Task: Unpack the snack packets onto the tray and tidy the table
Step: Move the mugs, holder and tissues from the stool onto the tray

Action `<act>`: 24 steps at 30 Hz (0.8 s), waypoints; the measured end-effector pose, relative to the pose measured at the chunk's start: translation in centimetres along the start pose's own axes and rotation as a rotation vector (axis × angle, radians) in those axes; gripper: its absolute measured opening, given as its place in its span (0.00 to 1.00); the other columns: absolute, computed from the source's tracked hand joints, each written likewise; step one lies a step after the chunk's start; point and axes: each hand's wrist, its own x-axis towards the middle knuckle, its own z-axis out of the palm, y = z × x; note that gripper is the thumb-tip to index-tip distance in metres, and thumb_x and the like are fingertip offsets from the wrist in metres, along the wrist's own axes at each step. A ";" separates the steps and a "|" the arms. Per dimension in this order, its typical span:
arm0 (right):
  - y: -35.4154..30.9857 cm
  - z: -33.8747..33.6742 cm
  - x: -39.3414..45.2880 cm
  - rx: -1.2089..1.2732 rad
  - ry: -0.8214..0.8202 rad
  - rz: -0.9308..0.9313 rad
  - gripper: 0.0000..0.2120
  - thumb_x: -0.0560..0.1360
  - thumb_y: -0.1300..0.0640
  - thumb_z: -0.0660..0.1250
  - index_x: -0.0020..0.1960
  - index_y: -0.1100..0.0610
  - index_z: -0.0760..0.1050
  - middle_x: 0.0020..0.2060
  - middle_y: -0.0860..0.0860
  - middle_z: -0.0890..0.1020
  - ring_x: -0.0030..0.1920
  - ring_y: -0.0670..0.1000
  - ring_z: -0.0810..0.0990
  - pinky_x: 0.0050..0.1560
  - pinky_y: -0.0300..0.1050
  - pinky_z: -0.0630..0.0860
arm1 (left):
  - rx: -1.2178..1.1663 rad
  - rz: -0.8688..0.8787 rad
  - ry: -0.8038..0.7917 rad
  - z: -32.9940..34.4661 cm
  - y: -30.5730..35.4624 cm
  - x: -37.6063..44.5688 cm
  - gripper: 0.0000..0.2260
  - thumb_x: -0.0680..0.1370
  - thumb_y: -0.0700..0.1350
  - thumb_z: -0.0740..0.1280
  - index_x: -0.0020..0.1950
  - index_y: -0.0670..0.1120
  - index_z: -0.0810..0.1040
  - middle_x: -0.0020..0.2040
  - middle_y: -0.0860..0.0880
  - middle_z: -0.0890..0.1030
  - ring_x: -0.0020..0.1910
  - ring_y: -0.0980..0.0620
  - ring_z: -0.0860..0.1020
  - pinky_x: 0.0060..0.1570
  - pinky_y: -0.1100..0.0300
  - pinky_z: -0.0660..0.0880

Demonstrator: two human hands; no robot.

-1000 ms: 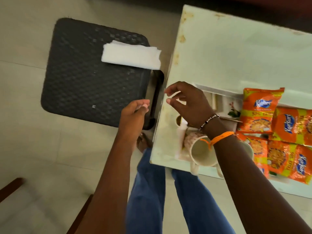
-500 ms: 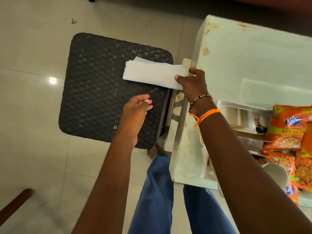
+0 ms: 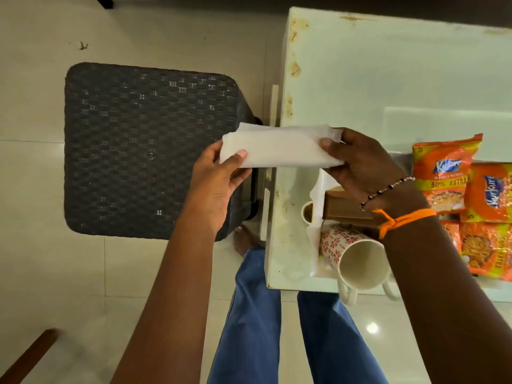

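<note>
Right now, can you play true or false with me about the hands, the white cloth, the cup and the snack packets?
1. Both hands hold the folded white cloth. True: the left hand and right hand each grip an end.
2. The cloth lies on the dark stool. False: it is lifted, held between stool and table.
3. The flowered cup lies on its side. True.
4. The snack packets are blue. False: they are orange.
</note>
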 end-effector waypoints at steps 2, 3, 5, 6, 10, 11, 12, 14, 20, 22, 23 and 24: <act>-0.2 -2.0 -1.1 0.055 0.001 -0.011 0.10 0.77 0.69 0.56 0.47 0.58 0.73 0.44 0.52 0.78 0.44 0.46 0.77 0.41 0.31 0.78 | 0.101 0.006 -0.046 1.4 -0.6 -0.9 0.13 0.75 0.36 0.66 0.56 0.49 0.73 0.53 0.52 0.78 0.53 0.54 0.77 0.43 0.68 0.79; -0.4 -3.0 -1.7 0.055 0.015 -0.020 0.09 0.77 0.68 0.56 0.46 0.58 0.73 0.44 0.53 0.78 0.44 0.46 0.77 0.41 0.31 0.78 | 0.139 0.006 -0.066 2.2 -1.0 -1.3 0.14 0.74 0.35 0.66 0.55 0.50 0.73 0.51 0.53 0.78 0.52 0.56 0.77 0.42 0.68 0.78; -0.6 -5.0 -2.7 0.019 0.049 -0.041 0.09 0.77 0.67 0.57 0.46 0.57 0.73 0.43 0.53 0.78 0.43 0.47 0.77 0.40 0.32 0.77 | 0.198 0.004 -0.081 3.7 -2.0 -2.3 0.14 0.74 0.34 0.66 0.54 0.51 0.73 0.48 0.55 0.79 0.49 0.58 0.77 0.40 0.70 0.78; -0.7 -6.1 -3.2 -0.006 0.066 -0.049 0.09 0.77 0.66 0.57 0.46 0.57 0.73 0.42 0.52 0.78 0.43 0.47 0.77 0.40 0.32 0.77 | 0.227 0.002 -0.086 4.5 -2.5 -2.8 0.15 0.73 0.34 0.66 0.55 0.50 0.73 0.48 0.55 0.79 0.48 0.58 0.77 0.41 0.69 0.78; -0.6 -10.4 -4.9 -0.110 0.134 -0.093 0.08 0.76 0.67 0.58 0.51 0.58 0.73 0.38 0.49 0.80 0.40 0.46 0.77 0.43 0.36 0.75 | 0.374 -0.004 -0.075 7.6 -5.1 -4.8 0.19 0.73 0.34 0.67 0.62 0.48 0.73 0.58 0.49 0.79 0.57 0.52 0.77 0.55 0.57 0.76; -0.5 -11.4 -5.3 -0.139 0.143 -0.106 0.09 0.76 0.67 0.59 0.53 0.59 0.73 0.39 0.49 0.79 0.41 0.47 0.77 0.45 0.38 0.75 | 0.403 0.007 -0.071 8.3 -5.8 -5.3 0.18 0.73 0.35 0.67 0.61 0.49 0.73 0.59 0.49 0.79 0.58 0.51 0.76 0.55 0.57 0.76; -0.4 -12.4 -5.7 -0.168 0.141 -0.116 0.10 0.76 0.68 0.59 0.55 0.60 0.73 0.40 0.50 0.79 0.42 0.48 0.77 0.48 0.39 0.74 | 0.425 0.021 -0.068 9.0 -6.4 -5.8 0.17 0.74 0.35 0.67 0.59 0.50 0.72 0.59 0.49 0.79 0.58 0.51 0.76 0.53 0.58 0.76; -0.2 -14.4 -6.4 -0.211 0.132 -0.116 0.09 0.75 0.68 0.59 0.53 0.60 0.73 0.42 0.51 0.78 0.44 0.49 0.77 0.51 0.42 0.73 | 0.455 0.051 -0.063 10.2 -7.6 -6.7 0.16 0.74 0.35 0.67 0.56 0.52 0.72 0.58 0.50 0.78 0.57 0.53 0.76 0.51 0.61 0.76; 1.4 -17.9 -7.7 -0.340 0.145 -0.143 0.11 0.73 0.70 0.63 0.49 0.56 0.71 0.47 0.54 0.77 0.46 0.47 0.77 0.49 0.37 0.76 | 0.556 0.149 -0.039 11.6 -9.6 -7.5 0.17 0.72 0.33 0.68 0.49 0.55 0.74 0.53 0.50 0.78 0.52 0.53 0.76 0.43 0.68 0.72; 1.9 -18.4 -8.1 -0.425 0.140 -0.210 0.11 0.72 0.71 0.64 0.48 0.57 0.72 0.42 0.51 0.77 0.38 0.39 0.76 0.40 0.29 0.73 | 0.613 0.187 -0.029 11.7 -10.2 -7.5 0.17 0.71 0.33 0.68 0.45 0.56 0.74 0.48 0.53 0.78 0.48 0.55 0.76 0.40 0.71 0.72; 2.2 -18.6 -8.1 -0.460 0.139 -0.247 0.11 0.72 0.71 0.63 0.48 0.58 0.73 0.43 0.51 0.78 0.38 0.38 0.75 0.40 0.29 0.73 | 0.637 0.206 -0.019 11.8 -10.5 -7.5 0.16 0.72 0.33 0.67 0.44 0.55 0.75 0.45 0.55 0.78 0.47 0.56 0.76 0.39 0.72 0.72; 2.4 -18.7 -8.2 -0.484 0.147 -0.277 0.11 0.72 0.72 0.63 0.49 0.58 0.74 0.44 0.52 0.78 0.39 0.40 0.75 0.42 0.30 0.72 | 0.650 0.221 0.001 11.9 -10.9 -7.5 0.14 0.72 0.33 0.67 0.45 0.53 0.76 0.44 0.57 0.78 0.47 0.58 0.76 0.38 0.73 0.72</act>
